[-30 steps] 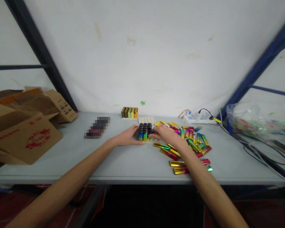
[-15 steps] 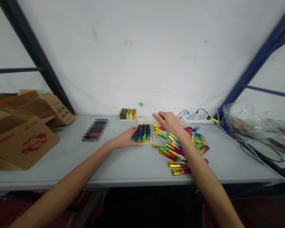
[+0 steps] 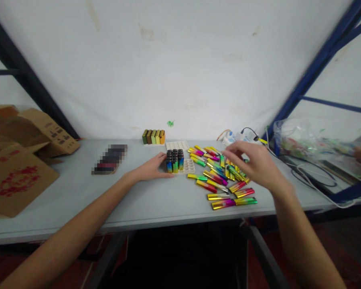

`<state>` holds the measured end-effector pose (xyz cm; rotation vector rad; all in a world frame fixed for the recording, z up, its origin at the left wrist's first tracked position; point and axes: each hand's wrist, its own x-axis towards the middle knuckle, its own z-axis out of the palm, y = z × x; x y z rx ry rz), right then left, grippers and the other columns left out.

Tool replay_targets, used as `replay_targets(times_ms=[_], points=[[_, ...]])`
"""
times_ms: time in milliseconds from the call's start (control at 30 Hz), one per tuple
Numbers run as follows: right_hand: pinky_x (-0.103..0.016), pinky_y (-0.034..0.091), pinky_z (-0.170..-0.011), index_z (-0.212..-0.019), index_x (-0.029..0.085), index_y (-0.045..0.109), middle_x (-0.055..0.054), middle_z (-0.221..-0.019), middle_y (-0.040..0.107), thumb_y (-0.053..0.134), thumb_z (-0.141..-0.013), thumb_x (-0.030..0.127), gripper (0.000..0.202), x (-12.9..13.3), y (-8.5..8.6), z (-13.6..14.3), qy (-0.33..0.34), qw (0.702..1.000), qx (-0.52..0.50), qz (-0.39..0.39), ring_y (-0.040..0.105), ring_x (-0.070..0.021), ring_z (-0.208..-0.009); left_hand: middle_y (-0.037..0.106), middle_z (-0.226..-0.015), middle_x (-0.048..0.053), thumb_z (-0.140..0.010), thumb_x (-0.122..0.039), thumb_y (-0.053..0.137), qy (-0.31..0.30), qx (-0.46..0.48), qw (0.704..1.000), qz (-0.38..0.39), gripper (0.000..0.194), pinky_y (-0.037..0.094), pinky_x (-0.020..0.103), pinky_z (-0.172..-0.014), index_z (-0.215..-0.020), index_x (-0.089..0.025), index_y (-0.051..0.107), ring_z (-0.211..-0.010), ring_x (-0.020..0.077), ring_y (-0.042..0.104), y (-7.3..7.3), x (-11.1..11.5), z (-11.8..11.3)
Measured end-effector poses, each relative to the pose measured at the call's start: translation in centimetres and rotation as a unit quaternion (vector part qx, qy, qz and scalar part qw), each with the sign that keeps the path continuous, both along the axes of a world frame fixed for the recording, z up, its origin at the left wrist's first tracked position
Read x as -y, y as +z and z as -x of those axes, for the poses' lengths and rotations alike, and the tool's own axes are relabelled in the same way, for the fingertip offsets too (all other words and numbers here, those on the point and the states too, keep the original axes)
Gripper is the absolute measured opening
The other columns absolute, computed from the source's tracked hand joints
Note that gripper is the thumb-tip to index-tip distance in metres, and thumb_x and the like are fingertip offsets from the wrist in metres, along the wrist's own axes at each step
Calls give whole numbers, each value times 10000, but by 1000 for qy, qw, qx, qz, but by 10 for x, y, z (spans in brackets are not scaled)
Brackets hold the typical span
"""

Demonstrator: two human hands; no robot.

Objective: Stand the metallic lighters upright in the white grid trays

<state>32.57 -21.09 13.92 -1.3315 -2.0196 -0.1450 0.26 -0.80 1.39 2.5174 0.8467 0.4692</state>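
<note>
Lighters upright in white tray | left hand spread wide at their left side, hold unclear | right hand half-curled by loose lighters, contents unclear

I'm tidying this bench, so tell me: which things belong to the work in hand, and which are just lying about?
In the work:
- front tray, at the left hand
- upright lighters in it
- loose shiny lighters near the right hand
- probably the rear tray and rear lighters

Apparently just lying about:
- cardboard box
- pixelated dark item
- power strip
- plastic bag
</note>
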Motion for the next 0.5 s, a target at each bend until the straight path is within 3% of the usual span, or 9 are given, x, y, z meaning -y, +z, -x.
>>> replay_targets(times_ms=[67, 167, 300, 400, 500], points=[[-305, 552, -788, -1020, 221, 729, -70, -966, 741, 567, -1064, 408, 251, 35, -24, -16, 9, 997, 42, 68, 706, -201, -867, 595, -1429, 158, -730, -774, 781, -2, 6, 1000, -3, 966, 431, 541, -1209, -1460, -176, 575, -1334, 416, 567, -1, -1, 0], [-367, 593, -941, -1158, 256, 727, -98, -1133, 733, 554, -1066, 374, 228, 77, -75, -45, -27, 993, 64, 95, 721, -243, -1058, 588, -1452, 158, -722, -780, 785, -6, 15, 1000, -6, 983, 414, 541, -1224, -1469, -177, 576, -1345, 418, 559, -2, -2, 0], [-454, 613, -970, -1258, 249, 695, -126, -1181, 720, 532, -1070, 364, 274, 97, -131, -68, -78, 989, 105, 75, 721, -279, -1073, 581, -1463, 161, -736, -774, 781, -7, 9, 1000, -10, 973, 423, 539, -1214, -1471, -172, 571, -1341, 413, 562, -2, -3, -1], [-479, 619, -946, -1251, 243, 701, -130, -1150, 734, 520, -1074, 354, 276, 92, -145, -70, -87, 986, 127, 60, 728, -291, -1044, 572, -1468, 178, -759, -766, 770, -6, -7, 1000, -16, 964, 419, 542, -1216, -1474, -155, 556, -1343, 410, 559, -3, -3, 0], [-444, 617, -972, -1228, 252, 715, -118, -1167, 752, 512, -1079, 373, 279, 90, -136, -69, -66, 989, 103, 85, 742, -279, -1076, 562, -1481, 182, -765, -773, 761, -7, -11, 1000, -21, 971, 415, 537, -1222, -1482, -154, 545, -1365, 414, 542, -3, -3, 0]])
